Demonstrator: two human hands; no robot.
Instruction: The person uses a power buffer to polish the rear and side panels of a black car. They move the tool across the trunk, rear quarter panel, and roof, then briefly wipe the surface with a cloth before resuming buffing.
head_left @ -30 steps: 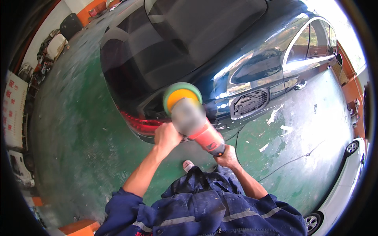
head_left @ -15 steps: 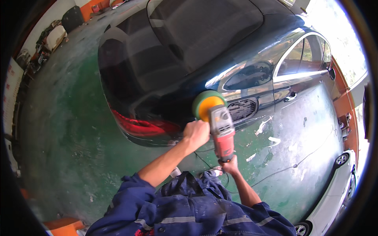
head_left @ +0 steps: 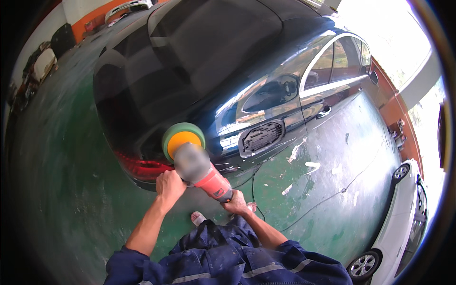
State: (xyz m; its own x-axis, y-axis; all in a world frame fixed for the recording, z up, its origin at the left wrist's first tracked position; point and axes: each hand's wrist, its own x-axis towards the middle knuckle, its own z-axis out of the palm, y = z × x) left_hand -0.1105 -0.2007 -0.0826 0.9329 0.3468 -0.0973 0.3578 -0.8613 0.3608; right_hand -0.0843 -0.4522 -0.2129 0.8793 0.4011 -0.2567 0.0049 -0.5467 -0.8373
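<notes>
Head view: my right hand grips the polisher rear; left hand closed by its head, hold hidden. Want pad flat on dark car, pressure light.

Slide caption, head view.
Left hand and right hand hold a red polisher, green pad over a dark car, near its taillight.

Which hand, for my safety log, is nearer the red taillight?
Left. The left hand is beside the red taillight; the right hand is farther right in view, gripping the rear of the polisher.
</notes>
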